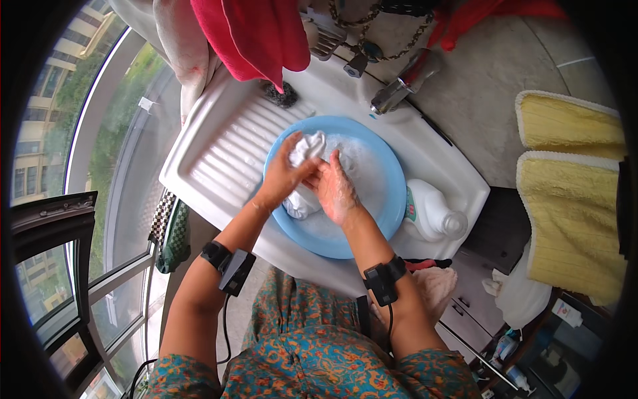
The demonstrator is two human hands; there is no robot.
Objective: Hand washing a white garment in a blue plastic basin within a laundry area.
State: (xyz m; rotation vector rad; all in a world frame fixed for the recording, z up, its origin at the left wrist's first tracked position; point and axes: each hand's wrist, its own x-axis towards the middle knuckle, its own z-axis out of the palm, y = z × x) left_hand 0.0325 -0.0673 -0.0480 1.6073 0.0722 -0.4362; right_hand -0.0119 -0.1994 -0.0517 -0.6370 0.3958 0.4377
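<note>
A light-blue plastic basin [394, 164] of sudsy water stands in a white ceramic laundry sink [329, 85]. Over its left half my left hand [289, 172] holds a bunched white cloth [310, 145] between thumb and fingers. My right hand [336, 189] is close beside it, palm turned inward and wet with suds, its fingertips by the left thumb and partly hidden. Whether those right fingers grip any cloth cannot be told. More wet white cloth [301, 204] lies in the basin below my hands.
A white detergent bottle [431, 209] leans right of the basin. Behind are a metal faucet [391, 97] and a dark scouring pad [280, 95]. The ribbed washboard [234, 144] is at left. A red towel [254, 40] hangs above; yellow towels [573, 214] hang at right.
</note>
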